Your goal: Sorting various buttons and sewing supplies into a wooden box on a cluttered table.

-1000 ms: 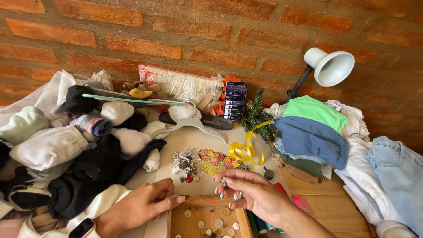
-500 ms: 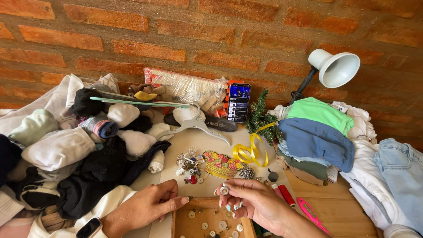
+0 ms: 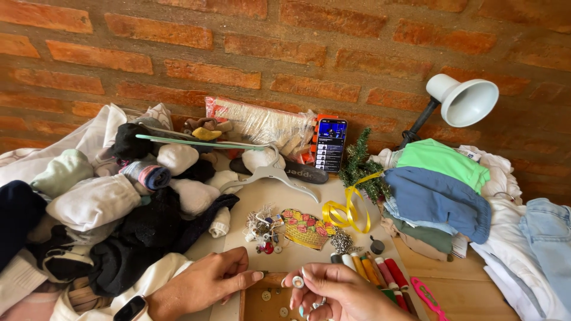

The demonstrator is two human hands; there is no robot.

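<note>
My right hand (image 3: pixel 339 294) pinches a small pale button (image 3: pixel 298 282) between thumb and fingertips, just above a wooden tray (image 3: pixel 254 300) that holds several loose buttons. My left hand (image 3: pixel 205 286) lies flat at the tray's left edge, fingers together, with a dark watch on the wrist. Just right of my right hand lies a row of thread spools (image 3: pixel 372 270) in yellow, orange and red. In front of my hands sit a flowered pouch (image 3: pixel 305 227) and a small heap of trinkets (image 3: pixel 263 229).
A heap of socks and clothes (image 3: pixel 113 202) fills the left. Folded clothes (image 3: pixel 437 187) and jeans (image 3: pixel 547 238) lie on the right. At the back stand a lit phone (image 3: pixel 330 144), a white lamp (image 3: pixel 464 102), a grey hanger (image 3: pixel 267 175), a yellow ribbon (image 3: pixel 345 211). Pink scissors (image 3: pixel 425 294) lie near the spools.
The view has tilted up a little, so both hands sit lower in the picture. My right hand has curled in and now holds a button up above the tray.
</note>
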